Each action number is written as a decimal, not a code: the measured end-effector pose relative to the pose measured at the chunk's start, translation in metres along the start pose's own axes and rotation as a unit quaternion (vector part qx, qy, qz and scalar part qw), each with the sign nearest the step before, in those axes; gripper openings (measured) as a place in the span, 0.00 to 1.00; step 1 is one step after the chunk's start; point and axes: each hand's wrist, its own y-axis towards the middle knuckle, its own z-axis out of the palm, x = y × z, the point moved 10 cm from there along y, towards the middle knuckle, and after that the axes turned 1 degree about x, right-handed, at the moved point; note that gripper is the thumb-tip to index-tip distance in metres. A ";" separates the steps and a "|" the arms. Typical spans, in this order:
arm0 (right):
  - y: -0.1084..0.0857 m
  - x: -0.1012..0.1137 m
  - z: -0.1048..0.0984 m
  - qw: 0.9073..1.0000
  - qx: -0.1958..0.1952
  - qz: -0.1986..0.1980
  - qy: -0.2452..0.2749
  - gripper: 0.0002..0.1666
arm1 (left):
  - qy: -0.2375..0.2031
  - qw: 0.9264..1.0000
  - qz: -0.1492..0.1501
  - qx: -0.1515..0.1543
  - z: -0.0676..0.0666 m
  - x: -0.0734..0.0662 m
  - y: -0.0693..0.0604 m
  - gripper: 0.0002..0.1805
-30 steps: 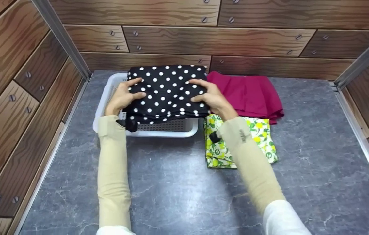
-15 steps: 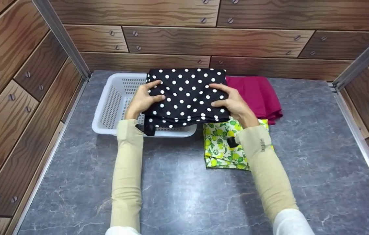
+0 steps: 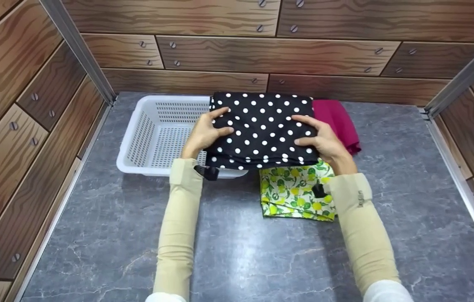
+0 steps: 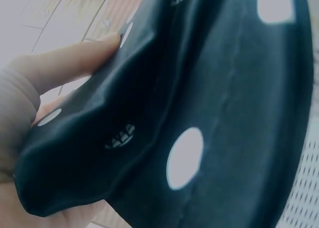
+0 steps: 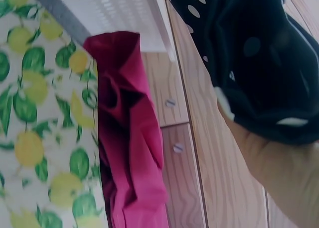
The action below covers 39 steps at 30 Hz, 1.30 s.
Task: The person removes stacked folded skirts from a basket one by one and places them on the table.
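A folded black cloth with white polka dots (image 3: 262, 130) is held up level between both hands, over the right part of the basket and the garments beside it. My left hand (image 3: 204, 133) grips its left edge, thumb and index finger on top; in the left wrist view the folded layers (image 4: 184, 108) sit inside the grasp. The right edge is gripped by my right hand (image 3: 323, 140), its other fingers hidden under the cloth. Partly covered behind it lies a crimson cloth (image 3: 337, 126). Nearer to me is a folded lemon-print cloth (image 3: 298, 195).
A white perforated plastic basket (image 3: 126, 155) stands at the left back of the grey marbled table (image 3: 237, 251); its visible left part shows a bare floor. Wood-patterned panels (image 3: 212, 54) wall the back and both sides.
Both hands have carried the polka-dot cloth to the right, from above the basket to partly over the crimson and lemon-print cloths. More of the basket's inside shows now.
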 end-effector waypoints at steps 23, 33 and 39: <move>-0.062 -0.026 -0.106 1.000 -0.017 -0.012 -0.018 0.41 | 0.041 0.998 0.041 0.016 0.126 -0.024 0.002 0.36; -0.092 -0.046 -0.160 0.999 -0.034 -0.014 -0.026 0.40 | 0.039 0.999 0.025 0.024 0.187 -0.030 -0.002 0.37; -0.111 -0.061 -0.188 0.998 -0.057 0.009 -0.003 0.40 | 0.022 0.999 0.004 0.037 0.224 -0.031 -0.004 0.37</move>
